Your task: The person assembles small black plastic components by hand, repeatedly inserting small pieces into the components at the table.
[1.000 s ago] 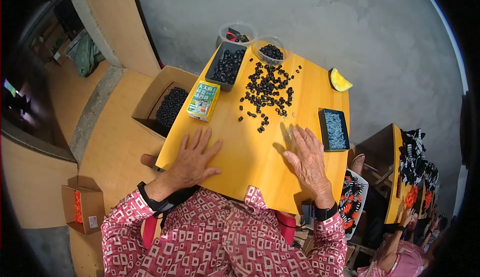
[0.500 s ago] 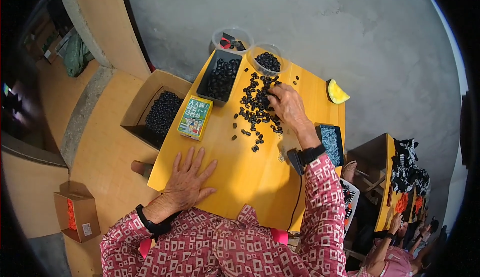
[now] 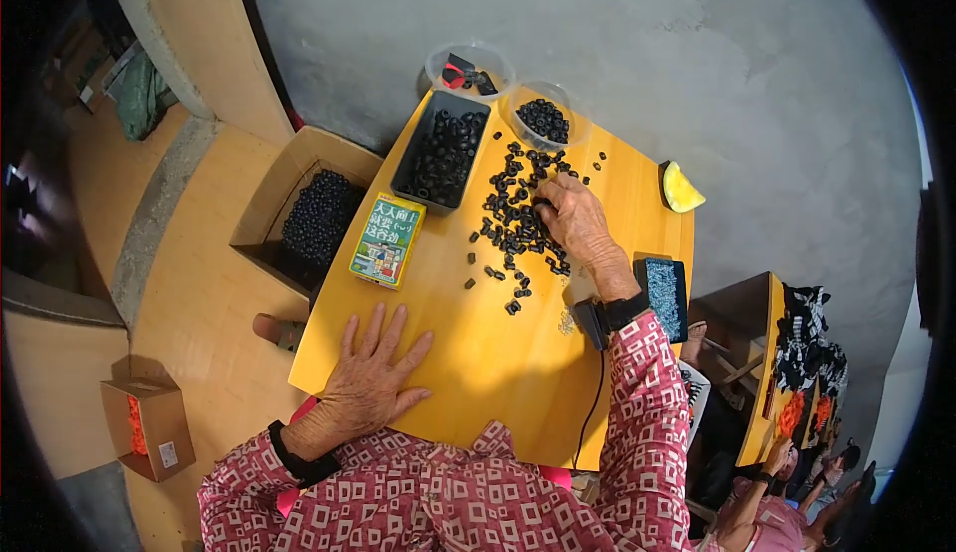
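My left hand (image 3: 368,371) lies flat with fingers spread on the near left of the yellow table (image 3: 468,353), holding nothing. My right hand (image 3: 578,221) reaches into a loose heap of small black cylindrical parts (image 3: 518,231). Its thumb and fingers are bent together around a black part at the heap's right edge; the exact grip is half hidden by the hand. Beyond the heap stand a black tray of larger black rings (image 3: 438,154) and a clear round tub of black parts (image 3: 543,122).
A green-yellow box (image 3: 388,240) stands left of the heap. At the right edge are a dark tray of pale blue bits (image 3: 662,298) and a melon slice (image 3: 682,189). A cable (image 3: 595,403) hangs from my right wrist device. An open carton (image 3: 317,219) sits left of the table.
The view has shifted slightly. My right hand stays at the heap, its fingers now drawn closer round a black part. My left hand keeps its place on the table.
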{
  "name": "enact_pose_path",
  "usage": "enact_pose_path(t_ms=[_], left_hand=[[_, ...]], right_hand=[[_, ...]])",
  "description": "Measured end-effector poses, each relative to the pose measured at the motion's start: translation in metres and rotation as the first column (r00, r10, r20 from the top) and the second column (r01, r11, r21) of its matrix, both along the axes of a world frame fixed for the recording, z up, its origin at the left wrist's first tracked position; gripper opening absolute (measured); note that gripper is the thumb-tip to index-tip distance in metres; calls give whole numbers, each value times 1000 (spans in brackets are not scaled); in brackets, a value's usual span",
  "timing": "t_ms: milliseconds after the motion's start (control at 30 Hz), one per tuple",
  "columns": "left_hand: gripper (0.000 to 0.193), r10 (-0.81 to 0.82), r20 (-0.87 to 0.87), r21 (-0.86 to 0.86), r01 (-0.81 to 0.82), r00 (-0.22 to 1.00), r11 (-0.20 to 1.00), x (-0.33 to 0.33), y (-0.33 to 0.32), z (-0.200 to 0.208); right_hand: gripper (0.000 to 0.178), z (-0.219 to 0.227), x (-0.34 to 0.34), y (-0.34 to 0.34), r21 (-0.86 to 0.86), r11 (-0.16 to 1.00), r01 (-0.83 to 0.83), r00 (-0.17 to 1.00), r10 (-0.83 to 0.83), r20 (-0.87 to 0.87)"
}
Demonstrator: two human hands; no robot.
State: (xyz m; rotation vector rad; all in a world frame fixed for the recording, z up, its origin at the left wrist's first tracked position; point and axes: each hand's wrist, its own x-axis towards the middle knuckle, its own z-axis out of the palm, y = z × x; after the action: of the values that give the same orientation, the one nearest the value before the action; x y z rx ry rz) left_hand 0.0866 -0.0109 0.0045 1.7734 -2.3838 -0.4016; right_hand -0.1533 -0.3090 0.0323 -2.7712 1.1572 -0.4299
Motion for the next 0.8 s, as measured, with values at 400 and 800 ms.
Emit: enact_pose_path(t_ms=[400,800], left_hand=[[76,-8,-38,16,8,999,1000,1,-2,-1],[77,0,-8,2,0,1000,1000,-2,3,0]], right_hand=[[17,-5,-6,-3,-35,999,-3,998,6,67],[17,0,-1,-5,-23,999,-47,998,46,-34]])
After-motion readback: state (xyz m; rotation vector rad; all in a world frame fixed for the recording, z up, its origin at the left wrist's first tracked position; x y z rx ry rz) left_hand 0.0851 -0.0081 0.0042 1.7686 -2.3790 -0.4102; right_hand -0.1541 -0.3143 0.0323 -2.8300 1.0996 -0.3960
